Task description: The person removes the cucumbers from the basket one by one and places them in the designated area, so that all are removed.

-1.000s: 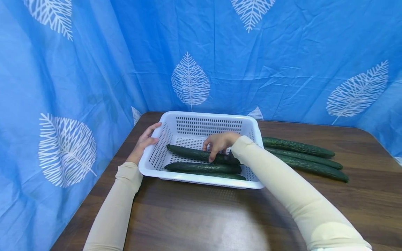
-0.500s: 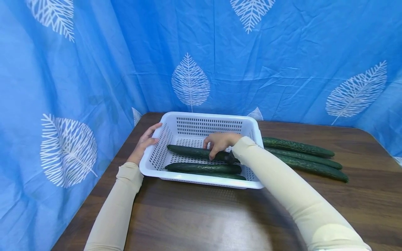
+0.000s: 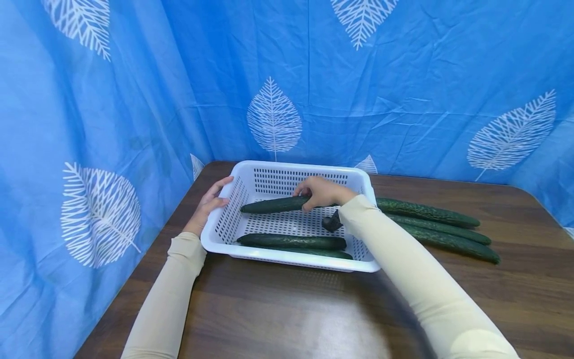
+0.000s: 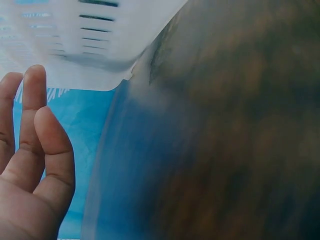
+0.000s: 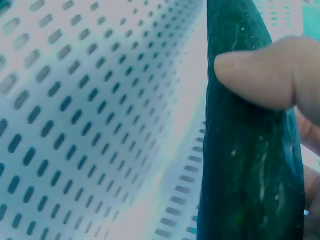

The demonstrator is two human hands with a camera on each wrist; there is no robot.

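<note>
I see right hand [image 3: 322,192] grasping cucumber [image 3: 273,205] above basket [image 3: 287,167], far-left counter corner. Left hand [image 3: 207,203] flat on basket rim, fingers relaxed. Two cucumbers [image 3: 291,242] lie inside; three cucumbers [image 3: 430,212] wait on counter [image 3: 515,289]. Roughly half done.

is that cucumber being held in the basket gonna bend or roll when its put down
Probably stiff: the cucumber stays straight though the right hand grips only one end. Its round shape suggests it may roll on the basket floor. Its skin looks smooth, possibly slightly slippery.
</note>
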